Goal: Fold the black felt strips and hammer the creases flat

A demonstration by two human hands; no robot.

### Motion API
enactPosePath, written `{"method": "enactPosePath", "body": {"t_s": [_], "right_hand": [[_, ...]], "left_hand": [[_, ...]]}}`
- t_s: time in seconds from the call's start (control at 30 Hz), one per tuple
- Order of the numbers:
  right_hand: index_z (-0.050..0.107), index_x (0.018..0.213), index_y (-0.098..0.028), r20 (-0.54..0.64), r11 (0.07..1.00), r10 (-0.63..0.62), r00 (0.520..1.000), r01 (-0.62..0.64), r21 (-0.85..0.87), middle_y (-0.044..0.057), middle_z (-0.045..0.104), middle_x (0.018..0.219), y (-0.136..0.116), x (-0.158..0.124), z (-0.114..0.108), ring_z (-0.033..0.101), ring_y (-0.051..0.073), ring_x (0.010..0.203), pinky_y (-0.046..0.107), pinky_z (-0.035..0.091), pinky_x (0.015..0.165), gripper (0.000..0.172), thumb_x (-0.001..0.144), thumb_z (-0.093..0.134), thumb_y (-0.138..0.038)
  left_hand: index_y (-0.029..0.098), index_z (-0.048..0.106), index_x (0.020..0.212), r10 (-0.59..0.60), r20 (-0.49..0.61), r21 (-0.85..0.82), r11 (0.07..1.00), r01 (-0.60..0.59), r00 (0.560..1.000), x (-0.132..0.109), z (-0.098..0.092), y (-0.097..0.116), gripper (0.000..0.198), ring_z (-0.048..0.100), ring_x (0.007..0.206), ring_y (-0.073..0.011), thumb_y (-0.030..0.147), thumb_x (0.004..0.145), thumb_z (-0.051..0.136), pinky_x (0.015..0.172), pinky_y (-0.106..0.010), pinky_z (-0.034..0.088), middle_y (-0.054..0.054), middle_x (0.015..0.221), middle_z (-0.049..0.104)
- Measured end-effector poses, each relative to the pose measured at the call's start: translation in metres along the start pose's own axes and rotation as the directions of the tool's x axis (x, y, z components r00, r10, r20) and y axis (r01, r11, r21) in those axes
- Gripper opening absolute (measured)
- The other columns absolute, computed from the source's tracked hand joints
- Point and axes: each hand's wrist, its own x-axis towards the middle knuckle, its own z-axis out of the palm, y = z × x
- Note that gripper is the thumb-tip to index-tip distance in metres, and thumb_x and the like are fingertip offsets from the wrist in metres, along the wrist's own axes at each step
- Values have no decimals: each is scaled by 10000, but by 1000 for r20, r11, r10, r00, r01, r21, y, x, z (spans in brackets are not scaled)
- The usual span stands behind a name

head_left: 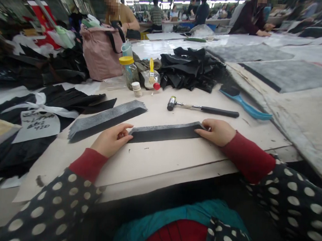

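A black strip of material (164, 134) with a grey fuzzy upper face is stretched level just over the pale worktable. Its left end meets the thumb and forefinger of my left hand (112, 138), which is closed on it. My right hand (216, 132) pinches the other end between thumb and fingers. Close behind my left hand lies a fanned stack of similar grey-and-black strips (108, 119) with stepped ends. Beyond the held strip rests a small hammer (202, 107) with a black handle.
Behind are a yellow-lidded jar (130, 73), a small white bottle (136, 89), a yellow brush (151, 71) and a black material pile (190, 69). A blue-handled tool (249, 107) lies right. Tied black pieces (53, 95) lie left; a pink bag (99, 53) stands behind. Other people work farther back.
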Motion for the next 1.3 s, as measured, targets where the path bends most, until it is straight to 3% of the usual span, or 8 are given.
{"method": "enactPosePath", "body": {"t_s": [0.5,0.63,0.73,0.87,1.0,1.17,1.23,1.3], "right_hand": [[440,588,-187,-53,997,-66,996,63,-44,-4,458,590,-1,-3,5,377,119,540,245,242,508,260,746,493,-387],[467,600,-183,-45,993,-102,994,100,-57,11,487,626,0,-3,6,423,133,573,251,288,537,238,756,502,-360],[532,707,-166,-128,992,-120,984,114,-55,56,531,761,5,-5,7,486,174,711,271,353,633,220,734,550,-384],[558,987,-138,-252,991,-136,958,134,-27,104,536,931,14,-10,8,488,214,845,315,378,724,366,722,579,-389],[656,882,-210,-215,960,-274,937,280,-4,73,539,865,21,-16,11,479,187,787,311,369,709,197,783,507,-291],[670,949,-227,-158,955,-282,946,293,51,70,546,855,28,-18,11,485,170,758,305,372,692,245,791,491,-280],[662,974,-223,-130,955,-276,952,287,76,71,545,866,29,-18,10,490,169,769,304,378,701,258,790,488,-277],[660,978,-217,-117,956,-270,956,281,87,72,543,872,29,-18,9,491,171,774,305,381,708,262,786,490,-271]], "left_hand": [[206,507,1079,-26,27,39,999,25,999,-1,0,-2,382,453,597,-118,405,754,487,592,-241,376,15,721,522],[207,494,1089,38,16,85,996,-40,999,1,0,-3,369,463,661,-130,384,766,479,627,-256,398,-7,803,481],[219,527,1045,92,17,120,988,-94,996,3,-1,-5,321,469,786,-156,373,768,475,697,-281,416,-36,936,432],[207,591,920,164,102,83,982,-172,981,7,-2,-10,261,464,836,-169,367,791,429,740,-299,423,-45,953,412],[225,613,947,203,168,81,972,-219,965,9,-6,-19,295,464,897,-184,390,800,419,813,-319,403,-47,967,438],[324,571,1090,203,343,116,960,-256,917,10,-24,-30,334,480,926,-196,400,815,396,817,-300,398,-29,1006,499],[326,610,1030,170,369,148,960,-238,914,14,-35,-25,316,502,894,-199,408,811,397,789,-295,407,-23,1000,527],[300,660,908,147,353,204,952,-230,924,21,-42,-7,285,522,854,-204,414,791,427,765,-304,412,-23,973,551]]}}
